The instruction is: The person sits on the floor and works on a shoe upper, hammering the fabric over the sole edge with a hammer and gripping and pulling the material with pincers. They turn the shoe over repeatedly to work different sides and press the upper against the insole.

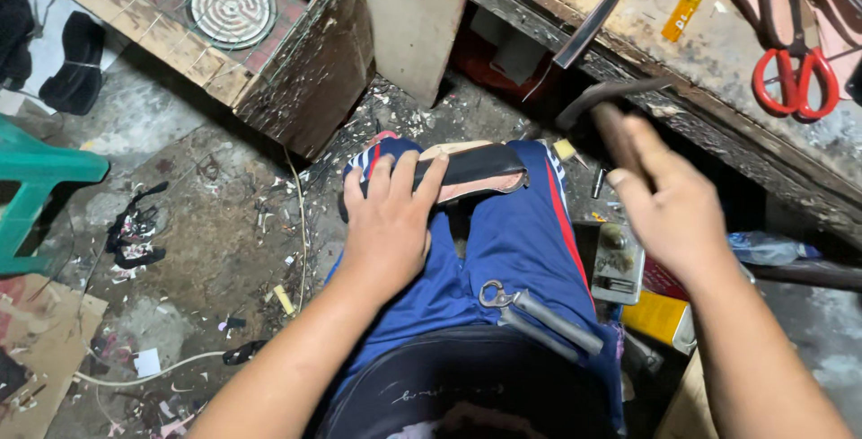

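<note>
My left hand presses down on a shoe sole, black on top with a pinkish underside, lying across my knees in blue shorts. My right hand is raised and blurred, gripping the wooden handle of a hammer whose dark head points left above the sole. A metal pincer tool rests on my right thigh.
A workbench at the upper right carries red-handled scissors and a yellow lighter. A wooden box with a round coil heater stands upper left. A green stool is at the left. Scraps litter the floor.
</note>
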The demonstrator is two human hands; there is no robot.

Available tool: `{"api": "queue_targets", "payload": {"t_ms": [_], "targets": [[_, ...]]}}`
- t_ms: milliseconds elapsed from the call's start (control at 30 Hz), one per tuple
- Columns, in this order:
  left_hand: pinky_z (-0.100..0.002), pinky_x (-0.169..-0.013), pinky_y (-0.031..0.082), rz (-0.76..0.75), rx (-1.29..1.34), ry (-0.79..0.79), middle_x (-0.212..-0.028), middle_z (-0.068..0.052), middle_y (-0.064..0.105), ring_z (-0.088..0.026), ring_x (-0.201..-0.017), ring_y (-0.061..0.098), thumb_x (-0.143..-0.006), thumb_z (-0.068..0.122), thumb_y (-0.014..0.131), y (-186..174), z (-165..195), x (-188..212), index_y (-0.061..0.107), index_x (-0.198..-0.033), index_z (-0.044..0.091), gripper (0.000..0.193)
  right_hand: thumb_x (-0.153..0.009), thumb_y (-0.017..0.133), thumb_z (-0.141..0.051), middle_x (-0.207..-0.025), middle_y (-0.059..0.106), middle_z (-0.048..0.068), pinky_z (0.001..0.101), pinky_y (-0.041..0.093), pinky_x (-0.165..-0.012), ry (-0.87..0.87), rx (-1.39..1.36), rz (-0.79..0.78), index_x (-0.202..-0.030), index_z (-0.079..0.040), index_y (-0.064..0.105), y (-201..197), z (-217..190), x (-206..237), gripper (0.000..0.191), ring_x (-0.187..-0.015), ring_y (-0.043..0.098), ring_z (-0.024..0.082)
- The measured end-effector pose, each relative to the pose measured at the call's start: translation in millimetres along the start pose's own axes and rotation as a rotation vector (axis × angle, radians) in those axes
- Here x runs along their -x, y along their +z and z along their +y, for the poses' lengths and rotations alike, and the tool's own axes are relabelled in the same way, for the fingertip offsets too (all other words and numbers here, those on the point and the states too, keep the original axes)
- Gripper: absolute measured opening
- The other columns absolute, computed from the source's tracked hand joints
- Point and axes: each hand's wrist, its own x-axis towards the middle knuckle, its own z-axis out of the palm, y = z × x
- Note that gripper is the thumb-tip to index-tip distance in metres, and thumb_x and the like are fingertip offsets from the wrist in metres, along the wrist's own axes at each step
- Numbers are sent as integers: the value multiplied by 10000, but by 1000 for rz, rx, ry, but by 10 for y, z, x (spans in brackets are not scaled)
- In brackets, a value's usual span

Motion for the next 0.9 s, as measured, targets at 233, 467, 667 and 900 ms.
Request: {"api": "queue_targets", "payload": {"t_ms": [233, 467, 667, 900], "targets": [[-535, -956, 400, -10, 372, -247, -1251, -151, 534, -391, -1140, 511, -563, 279, 932, 269, -185, -82, 485, -1402, 117, 965, -924, 724, -156, -1151, 595, 239, 482, 502, -983, 153, 235, 156, -1534, -160, 603, -110, 669, -399, 622, -1066, 615, 422], [-527, -969, 424, 23, 443, -296, -1247, -146, 537, -401, -1181, 511, -603, 258, 909, 392, -280, 30, 480, -1426, 119, 938, -889, 778, -160, -1129, 587, 236, 519, 499, -901, 264, 410, 224, -1470, -174, 674, 2, 910, -719, 590, -1021, 607, 441], [-504, -1003, 417, -3, 552, -334, -1260, -169, 560, -405, -1201, 524, -593, 219, 898, 333, -291, 42, 469, -1421, 107, 939, -801, 850, -219, -1119, 606, 215, 524, 490, -849, 119, 543, 337, -1352, -125, 712, 24, 869, -774, 576, -1009, 606, 442], [-396, -1095, 427, -185, 1823, -532, -1452, -156, 523, -278, -1311, 536, -734, 341, 853, 90, -382, 200, 363, -1537, 65, 980, -914, 690, -378, -978, 701, 119, 416, 539, -867, 349, -183, -147, -1140, -112, 717, -34, 287, -13, 350, -926, 685, 292]]}}
